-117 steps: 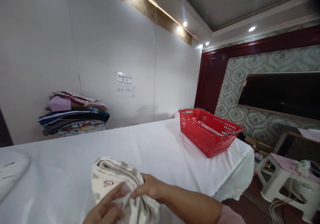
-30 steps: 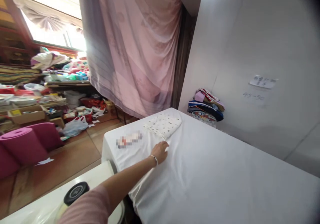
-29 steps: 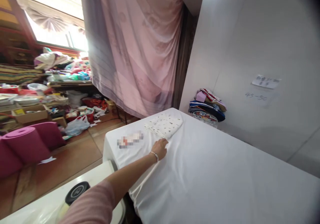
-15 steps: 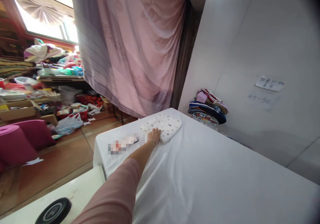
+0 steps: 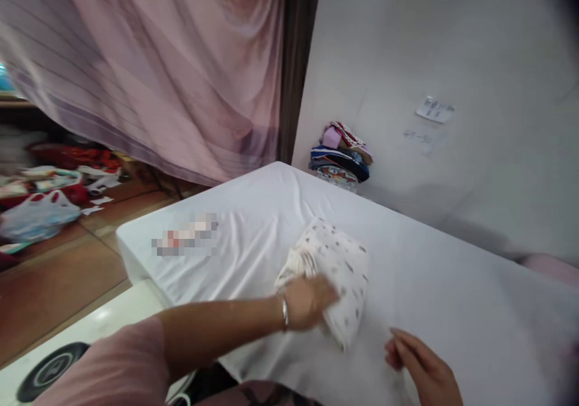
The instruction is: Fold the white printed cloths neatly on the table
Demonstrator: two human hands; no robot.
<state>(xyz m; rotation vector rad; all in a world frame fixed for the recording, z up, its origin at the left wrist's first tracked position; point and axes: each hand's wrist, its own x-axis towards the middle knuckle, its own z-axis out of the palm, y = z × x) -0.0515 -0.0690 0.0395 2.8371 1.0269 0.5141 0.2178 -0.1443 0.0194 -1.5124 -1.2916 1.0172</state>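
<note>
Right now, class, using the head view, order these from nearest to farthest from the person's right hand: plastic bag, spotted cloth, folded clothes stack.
From the right hand:
1. Spotted cloth: on the table, just left.
2. Folded clothes stack: beyond the table, by the wall.
3. Plastic bag: on the floor, far left.

The spotted bundle (image 5: pixel 347 267) looks matt cloth, the bracelet (image 5: pixel 284 313) shiny metal.

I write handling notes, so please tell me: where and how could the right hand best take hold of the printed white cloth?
Probably pinch the printed white cloth at its near corner, coming from the right: this corner sticks out uncovered beyond the left hand, with the right hand nearby.
</note>
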